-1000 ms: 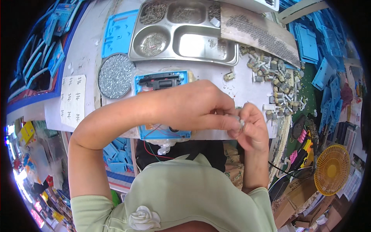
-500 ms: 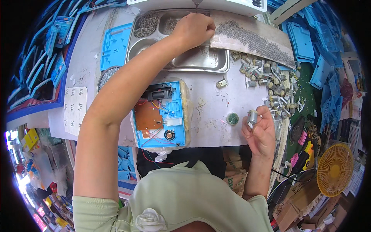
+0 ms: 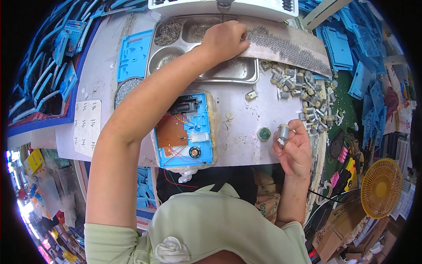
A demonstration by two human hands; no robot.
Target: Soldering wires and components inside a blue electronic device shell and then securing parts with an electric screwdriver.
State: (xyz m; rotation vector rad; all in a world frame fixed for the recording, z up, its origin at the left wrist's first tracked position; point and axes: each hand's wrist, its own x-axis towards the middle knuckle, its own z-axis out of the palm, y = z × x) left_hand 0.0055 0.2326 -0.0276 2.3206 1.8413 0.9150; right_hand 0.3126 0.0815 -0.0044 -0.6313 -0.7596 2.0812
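My right hand [image 3: 294,149] pinches a small silver motor [image 3: 283,132] between thumb and fingers, above the table's front right. Far forward, my left hand [image 3: 224,40] reaches to the left end of a flat board [image 3: 303,37] covered with small grey metal parts [image 3: 285,46]. Its fingers are curled together, and whatever they hold is too small or hidden. Beneath my left forearm lies an open blue plastic housing [image 3: 205,127] with a brown circuit board [image 3: 171,132], a small round speaker [image 3: 194,152] and loose wires. It rests on a plastic-wrapped pad.
A metal compartment tray [image 3: 252,70] with small parts stands behind the housing. Loose motors [image 3: 312,94] pile at right, and one motor [image 3: 251,95] lies apart. A green round piece [image 3: 263,134] sits near my right hand. A blue cover [image 3: 132,55] lies left of the tray.
My left hand has shifted slightly right and nearer along the board's edge. The motor stays in my right hand, which has barely moved. The view has shifted a little.
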